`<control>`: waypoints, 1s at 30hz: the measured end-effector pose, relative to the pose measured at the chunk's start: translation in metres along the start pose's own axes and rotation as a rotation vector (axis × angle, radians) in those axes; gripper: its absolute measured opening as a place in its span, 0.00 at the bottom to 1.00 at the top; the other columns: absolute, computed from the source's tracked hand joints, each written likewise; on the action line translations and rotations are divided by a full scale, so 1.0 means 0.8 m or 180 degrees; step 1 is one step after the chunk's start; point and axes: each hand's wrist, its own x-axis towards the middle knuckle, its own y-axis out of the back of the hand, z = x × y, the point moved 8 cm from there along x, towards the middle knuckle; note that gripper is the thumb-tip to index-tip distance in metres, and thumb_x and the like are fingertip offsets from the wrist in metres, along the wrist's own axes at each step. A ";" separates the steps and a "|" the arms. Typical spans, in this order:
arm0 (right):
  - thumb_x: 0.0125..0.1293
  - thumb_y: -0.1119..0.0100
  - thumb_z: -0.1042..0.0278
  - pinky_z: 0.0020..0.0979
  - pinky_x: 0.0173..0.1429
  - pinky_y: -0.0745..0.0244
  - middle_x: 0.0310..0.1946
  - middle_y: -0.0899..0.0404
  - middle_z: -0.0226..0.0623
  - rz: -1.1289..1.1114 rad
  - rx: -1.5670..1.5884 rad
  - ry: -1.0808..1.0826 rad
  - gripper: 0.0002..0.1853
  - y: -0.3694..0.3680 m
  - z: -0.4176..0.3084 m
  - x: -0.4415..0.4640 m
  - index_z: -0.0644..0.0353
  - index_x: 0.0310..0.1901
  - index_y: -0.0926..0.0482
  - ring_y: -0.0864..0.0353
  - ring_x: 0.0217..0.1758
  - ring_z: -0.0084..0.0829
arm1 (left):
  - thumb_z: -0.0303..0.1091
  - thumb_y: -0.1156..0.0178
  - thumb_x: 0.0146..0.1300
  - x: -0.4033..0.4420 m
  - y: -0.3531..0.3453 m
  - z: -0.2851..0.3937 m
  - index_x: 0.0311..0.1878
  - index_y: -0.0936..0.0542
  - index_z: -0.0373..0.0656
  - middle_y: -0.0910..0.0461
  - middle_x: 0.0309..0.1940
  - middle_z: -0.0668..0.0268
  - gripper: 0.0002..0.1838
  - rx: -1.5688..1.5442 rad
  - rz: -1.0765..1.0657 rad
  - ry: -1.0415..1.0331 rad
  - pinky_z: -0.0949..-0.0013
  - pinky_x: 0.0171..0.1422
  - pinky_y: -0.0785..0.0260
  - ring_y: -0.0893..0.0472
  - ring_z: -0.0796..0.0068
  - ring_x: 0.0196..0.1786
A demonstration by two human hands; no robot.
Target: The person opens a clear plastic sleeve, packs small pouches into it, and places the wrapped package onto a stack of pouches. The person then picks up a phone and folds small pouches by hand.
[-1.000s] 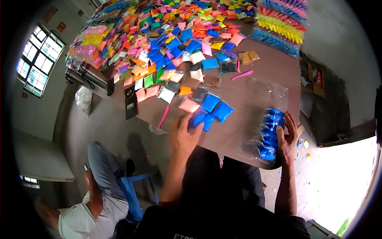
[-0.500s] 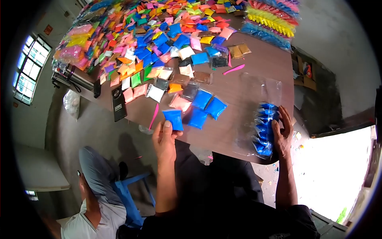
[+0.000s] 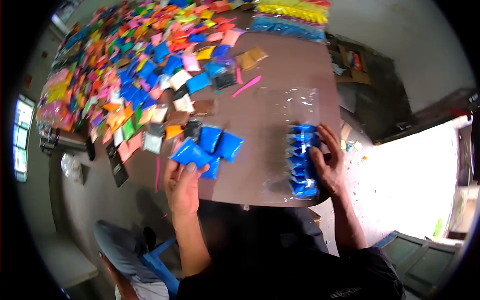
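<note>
In the head view, my left hand [image 3: 183, 194] pinches a small blue packet [image 3: 190, 153] between thumb and fingers. The held packet is tilted and partly covers a group of loose blue packets [image 3: 230, 146] on the table. My right hand [image 3: 331, 164] is at the table's right side, its thumb and fingers curled on the right edge of a row of blue packets [image 3: 303, 161]. These stand stacked on edge inside a clear plastic bag [image 3: 296, 102], whose flat upper part stretches away from me.
A big heap of coloured packets [image 3: 150, 55] covers the far left of the brown table [image 3: 250, 175]. Pink sticks [image 3: 247, 86], a dark phone-like slab [image 3: 117, 165] and a metal flask [image 3: 70, 140] lie there too. Filled bags [image 3: 290, 22] are stacked at the back. A person's leg [image 3: 117, 245] is at lower left.
The view has turned, so the table sits further left. My left hand has raised and tilted the blue packet, now over the loose blue ones. My right hand stays on the bagged row.
</note>
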 end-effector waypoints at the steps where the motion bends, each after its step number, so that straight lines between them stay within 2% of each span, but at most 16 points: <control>1: 0.70 0.33 0.68 0.48 0.78 0.28 0.79 0.35 0.48 -0.0034 0.0075 0.0084 0.31 -0.001 0.001 0.001 0.66 0.73 0.26 0.32 0.81 0.49 | 0.27 0.32 0.70 0.007 -0.022 -0.007 0.70 0.24 0.38 0.15 0.54 0.62 0.26 0.0117 -0.0020 -0.0003 0.66 0.54 0.21 0.16 0.72 0.54; 3: 0.70 0.33 0.67 0.48 0.80 0.31 0.79 0.35 0.49 -0.0030 0.0337 -0.0003 0.31 -0.002 0.001 0.002 0.67 0.73 0.26 0.33 0.81 0.50 | 0.25 0.31 0.68 0.024 -0.056 -0.033 0.66 0.22 0.38 0.17 0.51 0.66 0.24 0.0554 -0.0542 0.0000 0.68 0.55 0.24 0.19 0.77 0.54; 4: 0.71 0.32 0.66 0.48 0.82 0.33 0.79 0.35 0.49 -0.0030 0.0407 -0.0022 0.32 -0.002 0.001 0.002 0.68 0.73 0.26 0.34 0.82 0.50 | 0.27 0.29 0.67 0.033 -0.088 -0.042 0.56 0.19 0.39 0.20 0.45 0.72 0.16 0.0649 -0.0727 0.0152 0.74 0.49 0.26 0.24 0.83 0.43; 5: 0.71 0.32 0.65 0.48 0.82 0.34 0.79 0.36 0.50 -0.0051 0.0444 -0.0037 0.32 -0.001 0.003 0.002 0.68 0.73 0.26 0.34 0.82 0.50 | 0.27 0.29 0.67 0.044 -0.108 -0.055 0.56 0.19 0.39 0.20 0.45 0.72 0.16 0.0652 -0.0754 0.0173 0.74 0.49 0.26 0.24 0.83 0.43; 7: 0.71 0.31 0.65 0.48 0.82 0.34 0.79 0.35 0.49 -0.0064 0.0497 0.0032 0.32 -0.001 0.008 0.003 0.68 0.73 0.26 0.34 0.82 0.49 | 0.25 0.31 0.66 0.062 -0.148 -0.078 0.50 0.19 0.39 0.18 0.41 0.72 0.12 0.1379 -0.1072 -0.0106 0.76 0.48 0.27 0.22 0.83 0.42; 9: 0.70 0.32 0.66 0.47 0.82 0.33 0.78 0.35 0.50 -0.0061 0.0500 0.0042 0.31 0.000 0.007 0.003 0.68 0.73 0.26 0.33 0.81 0.48 | 0.24 0.33 0.63 0.073 -0.180 -0.096 0.48 0.19 0.38 0.17 0.38 0.71 0.10 0.1697 -0.1137 -0.0085 0.75 0.48 0.27 0.21 0.84 0.40; 14: 0.69 0.32 0.69 0.42 0.79 0.31 0.77 0.33 0.51 -0.0058 0.0334 0.0190 0.30 0.003 -0.001 0.005 0.69 0.70 0.24 0.29 0.78 0.46 | 0.28 0.34 0.63 0.090 -0.219 -0.125 0.50 0.18 0.38 0.14 0.38 0.67 0.12 0.2059 -0.1261 -0.0257 0.68 0.51 0.23 0.17 0.79 0.43; 21: 0.66 0.31 0.70 0.41 0.78 0.30 0.73 0.28 0.54 0.0034 0.0360 0.0174 0.29 0.005 0.002 0.006 0.69 0.68 0.22 0.26 0.77 0.48 | 0.31 0.31 0.68 0.085 -0.226 -0.138 0.52 0.16 0.37 0.14 0.42 0.66 0.13 0.1735 -0.1656 0.0163 0.73 0.49 0.23 0.17 0.80 0.43; 24: 0.66 0.30 0.70 0.40 0.77 0.28 0.73 0.27 0.55 0.0005 0.0252 0.0244 0.29 0.005 0.000 0.006 0.68 0.68 0.22 0.24 0.76 0.48 | 0.32 0.32 0.71 0.085 -0.227 -0.130 0.52 0.15 0.35 0.15 0.43 0.65 0.12 0.1798 -0.1732 0.0080 0.75 0.49 0.24 0.17 0.82 0.44; 26: 0.67 0.31 0.70 0.41 0.76 0.27 0.73 0.27 0.55 0.0011 0.0168 0.0303 0.28 0.006 -0.002 0.007 0.68 0.68 0.22 0.24 0.75 0.48 | 0.31 0.33 0.73 0.085 -0.232 -0.113 0.53 0.15 0.35 0.14 0.43 0.66 0.11 0.2474 -0.1752 -0.0635 0.74 0.49 0.24 0.17 0.82 0.44; 28: 0.67 0.31 0.70 0.41 0.75 0.26 0.73 0.27 0.55 0.0027 0.0091 0.0355 0.28 0.007 -0.009 0.010 0.68 0.68 0.21 0.23 0.75 0.49 | 0.31 0.33 0.73 0.086 -0.231 -0.108 0.54 0.15 0.35 0.14 0.43 0.66 0.12 0.2329 -0.1697 -0.0605 0.74 0.49 0.24 0.17 0.82 0.44; 30: 0.69 0.31 0.67 0.41 0.73 0.25 0.72 0.27 0.57 -0.0095 0.0390 0.0006 0.27 0.005 -0.009 0.019 0.67 0.67 0.21 0.22 0.74 0.51 | 0.28 0.35 0.73 0.090 -0.227 -0.115 0.56 0.16 0.36 0.12 0.44 0.65 0.12 0.1885 -0.1665 -0.0488 0.74 0.50 0.24 0.17 0.81 0.44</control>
